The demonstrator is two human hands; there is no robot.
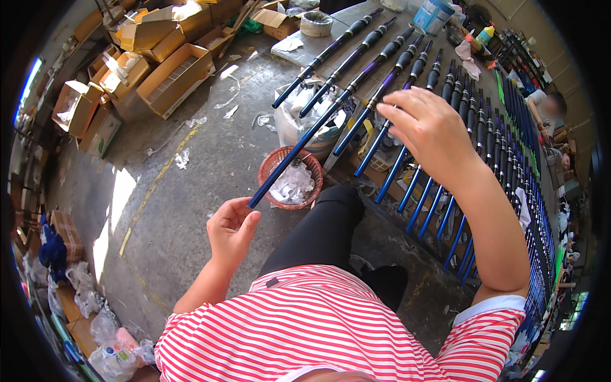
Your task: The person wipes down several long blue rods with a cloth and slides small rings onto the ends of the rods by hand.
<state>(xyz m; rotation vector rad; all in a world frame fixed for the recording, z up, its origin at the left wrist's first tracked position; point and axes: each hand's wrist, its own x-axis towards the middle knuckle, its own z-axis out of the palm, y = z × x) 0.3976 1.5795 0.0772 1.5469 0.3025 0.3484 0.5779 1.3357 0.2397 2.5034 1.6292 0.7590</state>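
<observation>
A row of fishing rods lies side by side across a grey table, with dark handles on the tabletop and glossy blue ends jutting past its edge. One fishing rod (286,160) reaches out farther than its neighbours toward my body. At its blue end is my left hand (230,230), thumb and fingertips closed about the tip. My right hand (431,130) is over the middle rods, its fingers stretched out, slightly bent and apart. It hides parts of the rods beneath, and its thumb is out of sight.
Below the table edge stand a red basket (262,181) of white scraps and a bag-lined bin (286,127). Cardboard boxes (175,79) lie at the far left. A blue tub (433,16) and a tape roll (316,24) sit on the table. Another person (548,111) is at far right.
</observation>
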